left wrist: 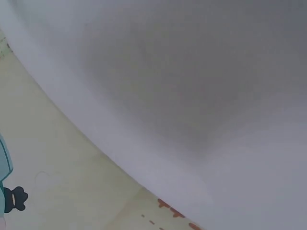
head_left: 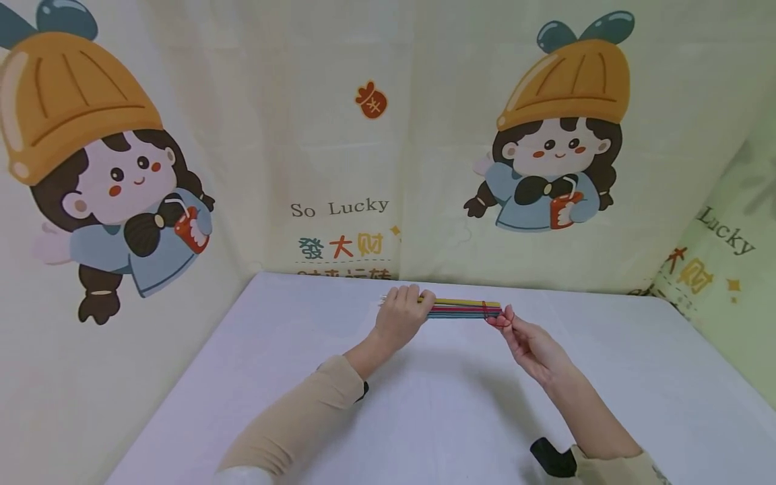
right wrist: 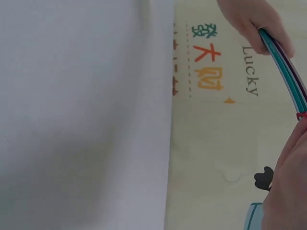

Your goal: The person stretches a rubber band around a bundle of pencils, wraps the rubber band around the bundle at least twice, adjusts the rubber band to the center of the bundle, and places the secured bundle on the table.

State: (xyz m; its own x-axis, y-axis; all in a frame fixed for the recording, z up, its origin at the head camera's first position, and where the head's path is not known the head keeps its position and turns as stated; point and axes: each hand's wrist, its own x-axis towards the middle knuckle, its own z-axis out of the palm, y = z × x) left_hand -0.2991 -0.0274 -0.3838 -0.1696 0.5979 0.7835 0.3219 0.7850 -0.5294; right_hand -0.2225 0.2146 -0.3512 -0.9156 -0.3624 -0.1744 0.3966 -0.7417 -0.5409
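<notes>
My left hand (head_left: 403,313) grips a bundle of slim coloured sticks (head_left: 457,312), yellow, red and blue-grey, held level above the far part of the table. Pale tips stick out past the left side of that hand. Around the bundle's right end runs a thin red cord or band (head_left: 485,310). My right hand (head_left: 536,347) pinches a loop of it at the fingertips. In the right wrist view the left hand (right wrist: 259,24) holds the sticks (right wrist: 285,72) at the top right, and the right hand (right wrist: 290,187) is below. The left wrist view shows neither hand.
A white-covered table (head_left: 424,417) lies beneath both hands. Behind it hangs a cream curtain (head_left: 339,155) printed with cartoon figures and lettering. A black strap piece (head_left: 553,458) is on the right forearm.
</notes>
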